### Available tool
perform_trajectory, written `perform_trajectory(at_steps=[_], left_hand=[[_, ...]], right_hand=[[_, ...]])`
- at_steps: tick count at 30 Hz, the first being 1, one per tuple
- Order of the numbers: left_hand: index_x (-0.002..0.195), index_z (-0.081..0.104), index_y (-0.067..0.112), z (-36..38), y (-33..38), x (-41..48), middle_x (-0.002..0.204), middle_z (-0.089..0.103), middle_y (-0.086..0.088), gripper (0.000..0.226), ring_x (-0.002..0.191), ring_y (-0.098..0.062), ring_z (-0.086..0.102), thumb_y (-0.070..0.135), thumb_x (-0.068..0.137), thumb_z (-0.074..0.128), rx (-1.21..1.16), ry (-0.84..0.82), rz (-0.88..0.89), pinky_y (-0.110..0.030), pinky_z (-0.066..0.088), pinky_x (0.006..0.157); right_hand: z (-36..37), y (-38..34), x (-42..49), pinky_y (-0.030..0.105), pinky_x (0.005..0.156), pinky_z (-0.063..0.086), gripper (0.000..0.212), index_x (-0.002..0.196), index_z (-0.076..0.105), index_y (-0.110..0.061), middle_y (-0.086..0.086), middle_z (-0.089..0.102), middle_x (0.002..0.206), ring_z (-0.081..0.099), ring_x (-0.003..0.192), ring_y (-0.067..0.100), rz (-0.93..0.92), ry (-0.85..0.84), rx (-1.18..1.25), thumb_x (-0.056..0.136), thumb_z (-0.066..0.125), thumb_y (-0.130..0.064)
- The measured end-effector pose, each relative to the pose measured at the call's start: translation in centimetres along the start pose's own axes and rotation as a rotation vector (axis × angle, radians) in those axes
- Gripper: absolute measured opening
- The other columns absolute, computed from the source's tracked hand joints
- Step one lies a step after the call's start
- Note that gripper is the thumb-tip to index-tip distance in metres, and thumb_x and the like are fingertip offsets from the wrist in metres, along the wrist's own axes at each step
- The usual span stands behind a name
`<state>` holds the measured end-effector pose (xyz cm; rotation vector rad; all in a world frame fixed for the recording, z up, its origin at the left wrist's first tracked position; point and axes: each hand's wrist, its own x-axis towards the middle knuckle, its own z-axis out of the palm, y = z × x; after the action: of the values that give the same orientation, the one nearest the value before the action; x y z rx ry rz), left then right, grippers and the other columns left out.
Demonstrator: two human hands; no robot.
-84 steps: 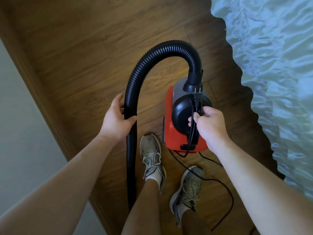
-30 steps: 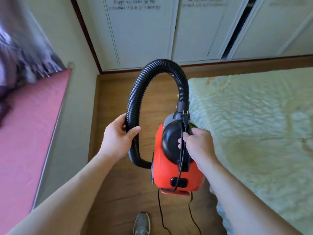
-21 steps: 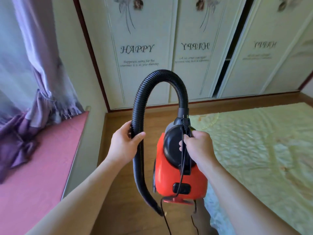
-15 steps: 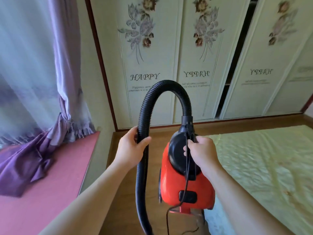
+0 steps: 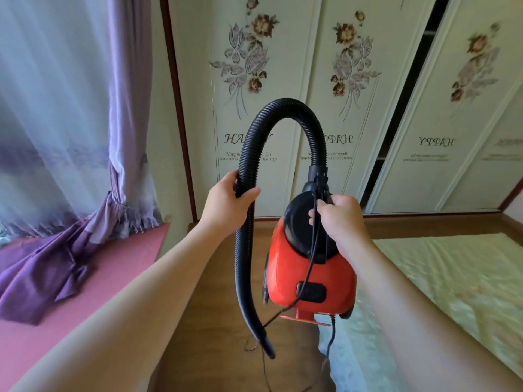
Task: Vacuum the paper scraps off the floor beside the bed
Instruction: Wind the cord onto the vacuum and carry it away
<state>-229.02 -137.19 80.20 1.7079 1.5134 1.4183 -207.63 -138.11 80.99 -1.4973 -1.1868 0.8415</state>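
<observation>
Red vacuum (image 5: 310, 278) hangs in mid-air; purple curtain (image 5: 59, 258) and pink ledge (image 5: 93, 281) to its left, bed (image 5: 452, 278) right, wardrobe doors (image 5: 348, 89) behind, wooden floor (image 5: 215, 329) beneath. Left hand (image 5: 226, 206) curls shut around the black hose (image 5: 249, 171); right hand (image 5: 341, 219) is clenched on the vacuum's top handle.

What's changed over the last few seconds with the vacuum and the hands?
The red vacuum has been lifted off the floor to chest height, and the view has swung up from the floor to the wardrobe doors. The hose end now dangles free. Unchanged: left hand gripping the hose, right hand on the vacuum's handle.
</observation>
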Motion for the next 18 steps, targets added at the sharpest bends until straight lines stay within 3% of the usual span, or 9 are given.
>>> perform_trajectory(at_steps=[7, 14, 18], left_hand=[[0.122, 0.059, 0.018, 0.2, -4.2, 8.5, 0.099, 0.069, 0.004, 0.029, 0.085, -0.009, 0.068, 0.027, 0.096, 0.067, -0.006, -0.02, 0.01, -0.019, 0.052, 0.065], [0.108, 0.061, 0.016, 1.3, -8.3, 18.6, 0.096, 0.069, 0.002, 0.017, 0.086, -0.015, 0.069, 0.021, 0.094, 0.069, 0.012, -0.123, 0.014, -0.034, 0.059, 0.077], [0.114, 0.06, 0.012, 3.3, -8.7, 23.5, 0.098, 0.069, 0.002, 0.021, 0.087, -0.013, 0.069, 0.014, 0.094, 0.068, 0.02, -0.182, 0.021, -0.025, 0.055, 0.072]], right_hand=[[5.5, -0.3, 7.9, 0.042, 0.071, 0.059, 0.019, 0.094, 0.068, -0.001, 0.009, 0.07, 0.072, 0.067, 0.059, 0.021, -0.018, 0.024, -0.044, 0.099, 0.053, -0.011], [10.5, -0.6, 16.2, 0.038, 0.064, 0.058, 0.02, 0.088, 0.067, -0.001, 0.01, 0.07, 0.072, 0.068, 0.059, 0.022, -0.02, 0.098, -0.037, 0.099, 0.052, -0.01], [11.6, -0.8, 21.2, 0.034, 0.057, 0.057, 0.02, 0.087, 0.066, 0.001, 0.011, 0.069, 0.071, 0.066, 0.056, 0.02, 0.0, 0.107, 0.003, 0.098, 0.052, -0.009]])
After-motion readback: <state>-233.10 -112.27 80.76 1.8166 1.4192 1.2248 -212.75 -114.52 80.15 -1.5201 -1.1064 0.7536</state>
